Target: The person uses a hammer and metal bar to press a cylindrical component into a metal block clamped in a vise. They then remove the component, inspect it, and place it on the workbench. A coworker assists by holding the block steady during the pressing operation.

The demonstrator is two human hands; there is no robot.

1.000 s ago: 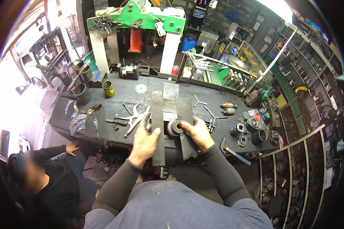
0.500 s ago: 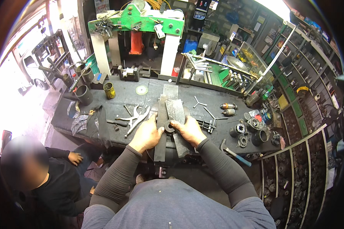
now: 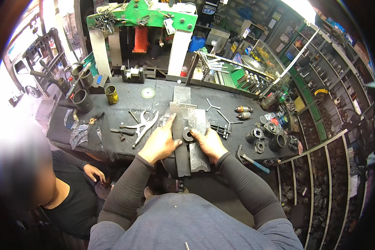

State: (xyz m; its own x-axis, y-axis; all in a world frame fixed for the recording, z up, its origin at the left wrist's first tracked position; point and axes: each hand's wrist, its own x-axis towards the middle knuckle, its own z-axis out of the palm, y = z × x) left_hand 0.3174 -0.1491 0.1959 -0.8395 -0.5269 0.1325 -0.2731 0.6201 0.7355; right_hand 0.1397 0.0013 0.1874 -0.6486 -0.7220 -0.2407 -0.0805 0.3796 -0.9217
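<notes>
A dark flat metal bar (image 3: 181, 156) and a wider, pale, scuffed metal block (image 3: 197, 118) lie side by side over what looks like a bench vise at the bench's front edge. Between them sits a small dark metal ring (image 3: 187, 134), like a bearing. My left hand (image 3: 161, 141) grips the dark bar's left edge, index finger stretched along it and thumb pointing toward the ring. Closed around the right side of the pale block is my right hand (image 3: 211, 143), its thumb against the ring. The undersides of both hands' grips are hidden.
Locking pliers (image 3: 145, 127) lie left of the vise; a hammer (image 3: 254, 161) is at the right edge. Round metal parts (image 3: 278, 141) crowd the bench's right end. A green press frame (image 3: 141, 18) stands behind. Another person (image 3: 71, 191) sits at the lower left.
The pale block has turned from slanted to nearly straight beside the dark bar. Both hands stay on the pieces. The view has shifted, and the other person leans closer.
</notes>
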